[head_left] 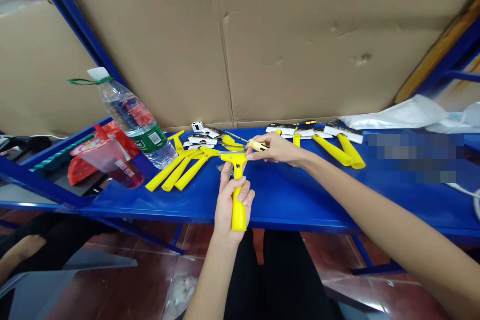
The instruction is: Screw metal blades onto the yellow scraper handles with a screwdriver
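Observation:
My left hand (pixel 229 205) is closed round the handle of a yellow scraper (pixel 239 210), held upright with its T-shaped head at the top. In my right hand (pixel 277 147) is a small screwdriver (pixel 258 146) with a pale yellow handle. Its thin metal shaft points left and away from me, over the table. The fingers of my right hand are close to the right end of the scraper head; whether they touch it I cannot tell. Just left of my hands, several more yellow scrapers (pixel 164 172) lie side by side on the blue table (pixel 292 205).
White-and-black packages (pixel 348 132) and yellow-handled scrapers (pixel 332 150) lie at the back right, near a white plastic bag (pixel 397 114). A water bottle (pixel 148 135) and a red cup (pixel 122 170) stand at left. Cardboard (pixel 281 60) walls the back. Another person's hand (pixel 28 247) rests lower left.

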A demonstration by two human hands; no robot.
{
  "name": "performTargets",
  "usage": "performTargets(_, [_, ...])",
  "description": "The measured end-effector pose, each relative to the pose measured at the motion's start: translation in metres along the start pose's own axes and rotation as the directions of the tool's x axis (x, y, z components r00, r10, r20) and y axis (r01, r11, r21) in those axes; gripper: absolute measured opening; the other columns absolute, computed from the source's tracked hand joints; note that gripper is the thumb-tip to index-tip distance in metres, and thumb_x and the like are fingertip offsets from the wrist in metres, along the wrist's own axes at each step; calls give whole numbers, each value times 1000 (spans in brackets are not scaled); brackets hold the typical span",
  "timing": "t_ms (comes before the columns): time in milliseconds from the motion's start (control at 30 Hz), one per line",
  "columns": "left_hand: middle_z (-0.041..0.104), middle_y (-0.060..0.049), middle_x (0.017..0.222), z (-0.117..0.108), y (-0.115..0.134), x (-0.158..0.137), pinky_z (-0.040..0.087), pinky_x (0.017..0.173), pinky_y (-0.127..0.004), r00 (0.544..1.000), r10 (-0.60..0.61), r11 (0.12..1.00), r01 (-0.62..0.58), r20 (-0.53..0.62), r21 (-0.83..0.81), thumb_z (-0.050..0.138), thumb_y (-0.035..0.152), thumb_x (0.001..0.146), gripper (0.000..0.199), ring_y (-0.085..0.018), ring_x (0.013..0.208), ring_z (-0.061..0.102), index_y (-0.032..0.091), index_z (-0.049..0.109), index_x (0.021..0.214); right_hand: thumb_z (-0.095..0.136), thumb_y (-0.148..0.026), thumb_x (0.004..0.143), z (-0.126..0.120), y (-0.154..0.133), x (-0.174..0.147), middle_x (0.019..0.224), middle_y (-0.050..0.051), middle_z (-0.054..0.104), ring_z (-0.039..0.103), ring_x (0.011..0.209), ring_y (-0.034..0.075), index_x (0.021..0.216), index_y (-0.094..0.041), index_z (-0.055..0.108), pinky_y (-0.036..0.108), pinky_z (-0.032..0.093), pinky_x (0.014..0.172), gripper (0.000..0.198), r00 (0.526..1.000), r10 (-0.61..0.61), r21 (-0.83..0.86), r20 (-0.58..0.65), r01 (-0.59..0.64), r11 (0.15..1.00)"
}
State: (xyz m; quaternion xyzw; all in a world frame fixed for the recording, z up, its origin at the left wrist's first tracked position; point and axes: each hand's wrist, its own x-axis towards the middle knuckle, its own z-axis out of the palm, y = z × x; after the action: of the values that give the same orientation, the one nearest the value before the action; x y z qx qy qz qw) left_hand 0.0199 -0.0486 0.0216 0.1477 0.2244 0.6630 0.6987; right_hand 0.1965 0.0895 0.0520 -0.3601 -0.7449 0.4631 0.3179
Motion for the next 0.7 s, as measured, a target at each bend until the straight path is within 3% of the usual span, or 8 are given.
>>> performTargets(167, [72,-2,116,2,2,0,39,47,-14,1000,-25,999,24,10,41,64,-4,89,58,0,49,41,31,58,134,99,-49,71,2,-4,0,69,-2,63,48,55,9,91,-18,82,21,28,41,40,996,82,56,38,-84,995])
performTargets(367, [73,-9,136,1,2,-1,40,46,-14,996,-77,995,75,38,61,62,-4,92,63,1,49,43,31,57,145,101,-43,67,-1,-6,-1,71,-3,64,49,56,7,89,-18,79,19,26,39,40,989,128,157,74,-138,978])
performTargets(700, [72,-11,138,0,2,0,41,46,-14,996,-81,997,80,29,21,58,-4,95,51,1,49,44,27,62,136,106,-37,59,-4,-4,0,66,-6,59,46,54,6,86,-17,77,17,26,37,45,977,171,221,128,-196,955])
